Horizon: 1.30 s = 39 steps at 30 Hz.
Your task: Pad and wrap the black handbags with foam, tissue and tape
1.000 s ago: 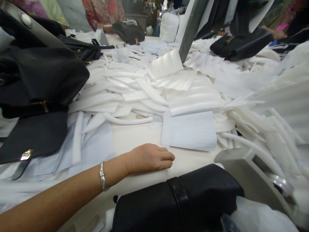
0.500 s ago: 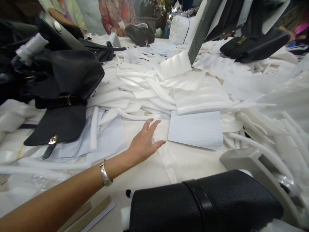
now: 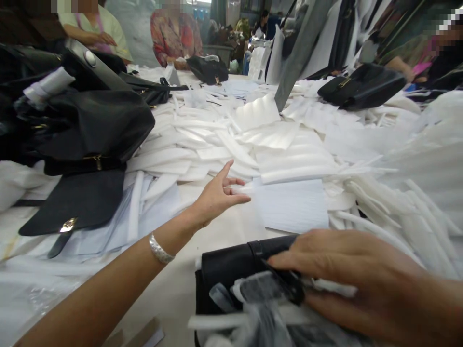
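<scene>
My left hand is stretched over the table with its fingers apart and slightly bent. Close to its fingertips are a thin translucent strip and a light blue-white sheet of paper. In front of me lies a black handbag, partly hidden. My right hand reaches over it from the right, thumb and fingers closed on a black strap. Clear plastic wrapping and a white foam strip lie on the bag's near side.
White foam sheets and strips cover much of the table. Black bags are piled at left, one with a flap and gold clasp. A grey post slants up at the back. Other people stand across the table.
My right hand has come into view at the handbag, where the strap and plastic wrapping now show. My left hand has turned slightly, its fingers nearer the paper. The view has tilted up.
</scene>
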{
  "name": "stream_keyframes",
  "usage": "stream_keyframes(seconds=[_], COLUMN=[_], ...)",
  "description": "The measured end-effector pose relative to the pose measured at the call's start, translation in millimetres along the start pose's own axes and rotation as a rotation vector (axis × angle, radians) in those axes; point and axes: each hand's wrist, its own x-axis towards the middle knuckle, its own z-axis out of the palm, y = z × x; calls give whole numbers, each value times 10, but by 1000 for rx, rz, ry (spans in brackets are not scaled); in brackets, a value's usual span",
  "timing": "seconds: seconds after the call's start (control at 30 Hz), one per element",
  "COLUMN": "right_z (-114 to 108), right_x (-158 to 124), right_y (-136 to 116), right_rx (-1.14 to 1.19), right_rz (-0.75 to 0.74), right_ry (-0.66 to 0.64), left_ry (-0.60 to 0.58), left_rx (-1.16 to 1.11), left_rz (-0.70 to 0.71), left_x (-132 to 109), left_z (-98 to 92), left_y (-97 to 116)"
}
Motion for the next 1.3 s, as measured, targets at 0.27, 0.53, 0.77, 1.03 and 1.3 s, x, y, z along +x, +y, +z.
stream_keyframes(seconds=[0.27,0.53,0.77,1.03,1.3], right_z=[62,17,-102,122,164], right_x=[400,422,449,608,706], right_y=[313,348,173,218,281], right_rx=[173,133,-191,-354,-109], right_rz=[229,285,-30,122,218], right_ry=[-88,-67,28,-310,-314], left_ry=[-520,-584,-365,-270,-351], left_rx=[-103,-440,-533,-633,-686], left_rz=[-271,-448,-443,-431,-342], left_x=[-360,-438,-469,-476,-521], left_z=[138,236,225,208,191], left_y=[216,117,75,45,108])
